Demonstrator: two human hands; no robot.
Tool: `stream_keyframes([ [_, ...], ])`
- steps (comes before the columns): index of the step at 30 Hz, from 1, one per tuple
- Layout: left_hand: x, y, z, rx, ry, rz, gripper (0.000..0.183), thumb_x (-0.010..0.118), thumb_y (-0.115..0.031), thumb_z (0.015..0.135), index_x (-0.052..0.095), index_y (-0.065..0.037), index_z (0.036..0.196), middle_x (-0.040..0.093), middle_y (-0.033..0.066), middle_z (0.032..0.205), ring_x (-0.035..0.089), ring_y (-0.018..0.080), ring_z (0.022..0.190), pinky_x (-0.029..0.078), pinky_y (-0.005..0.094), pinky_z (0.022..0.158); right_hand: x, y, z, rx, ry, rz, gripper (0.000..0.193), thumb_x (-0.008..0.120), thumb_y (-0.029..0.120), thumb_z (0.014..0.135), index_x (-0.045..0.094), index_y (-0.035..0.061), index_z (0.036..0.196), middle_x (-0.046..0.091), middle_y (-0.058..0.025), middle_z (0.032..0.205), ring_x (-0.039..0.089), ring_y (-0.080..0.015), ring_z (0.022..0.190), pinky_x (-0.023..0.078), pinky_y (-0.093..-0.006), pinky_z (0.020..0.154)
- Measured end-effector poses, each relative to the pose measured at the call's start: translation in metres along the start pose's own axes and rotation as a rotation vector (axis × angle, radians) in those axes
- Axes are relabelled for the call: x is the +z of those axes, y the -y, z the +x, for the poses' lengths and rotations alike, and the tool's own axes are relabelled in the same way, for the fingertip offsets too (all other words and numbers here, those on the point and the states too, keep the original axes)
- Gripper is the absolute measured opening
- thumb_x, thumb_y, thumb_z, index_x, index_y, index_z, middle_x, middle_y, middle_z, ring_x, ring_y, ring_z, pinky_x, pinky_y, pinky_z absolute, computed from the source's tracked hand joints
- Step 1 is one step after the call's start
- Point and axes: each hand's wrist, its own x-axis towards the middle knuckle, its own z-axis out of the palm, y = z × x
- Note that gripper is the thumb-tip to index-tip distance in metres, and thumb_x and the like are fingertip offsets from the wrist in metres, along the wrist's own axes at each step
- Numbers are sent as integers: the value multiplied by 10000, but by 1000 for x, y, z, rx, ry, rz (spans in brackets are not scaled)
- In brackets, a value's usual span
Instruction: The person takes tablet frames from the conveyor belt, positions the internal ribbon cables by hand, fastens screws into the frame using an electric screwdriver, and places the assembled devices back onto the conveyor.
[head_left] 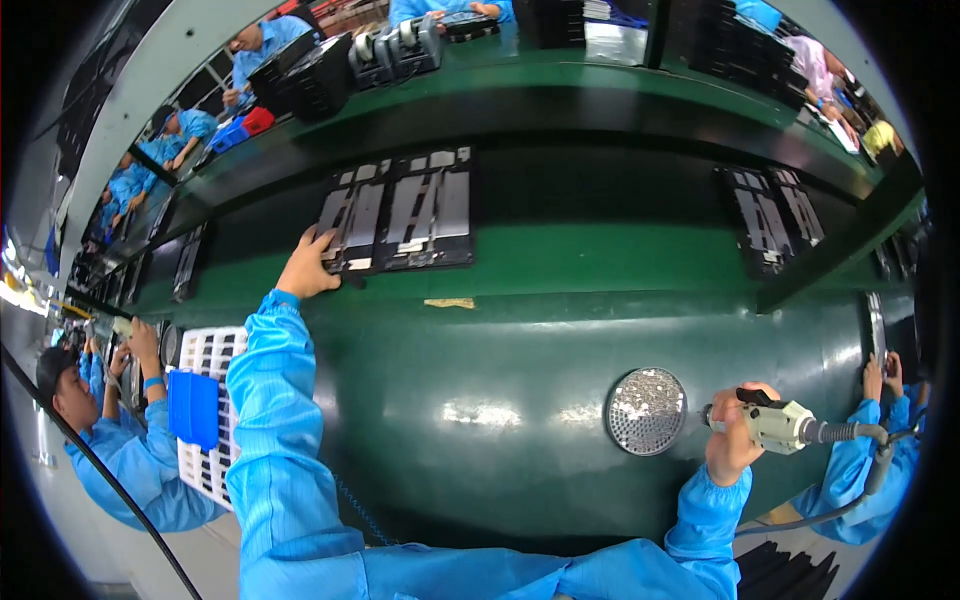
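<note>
My left hand [310, 264] reaches up to the far ledge and grips the lower left corner of an opened tablet [352, 215] with its thumb and fingers. Inside the black housing, grey flat battery cells show. A second opened tablet [430, 210] lies close against its right side. In my right hand [735, 435] is a pale electric screwdriver [780, 427], its cable trailing off to the right and its nose pointing left. Just left of that nose, a round dish [647, 411] with small shiny screws stands on the green table.
More opened tablets [770, 220] lie on the ledge at right, behind a dark slanted post [850, 240]. A white rack [210, 350] with a blue bin [193, 409] stands at left. Co-workers in blue sit on both sides and across. A tan strip [449, 303] lies near the ledge.
</note>
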Motion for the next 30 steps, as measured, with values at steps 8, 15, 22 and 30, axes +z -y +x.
stream_keyframes([
  [8,16,18,-17,-11,-467,347,590,559,-8,672,555,-127,1250,538,151,1275,538,367,1098,472,426,910,-2,0,2,-23,-7,4,317,594,18,802,482,11,1099,521,-50,691,503,-155,577,422,-303,548],
  [15,-26,-87,-119,-34,-678,446,499,508,73,733,596,-92,1195,585,137,1241,548,364,1107,451,429,931,-17,12,14,99,43,-25,419,559,-49,773,459,-13,1178,538,-46,720,530,-144,631,444,-278,583],
  [22,18,-250,-241,162,-533,340,427,584,-5,752,602,-41,1177,541,211,1287,532,440,1149,446,461,922,-19,2,25,169,98,40,516,584,21,777,405,-48,1256,553,-70,742,543,-165,670,462,-310,652],
  [30,53,-312,-249,187,-64,173,696,797,-135,589,546,-68,1234,451,198,1321,470,392,1165,445,470,906,-10,9,15,165,182,28,514,586,92,806,427,-61,1270,598,-123,798,582,-205,730,483,-349,722],
])
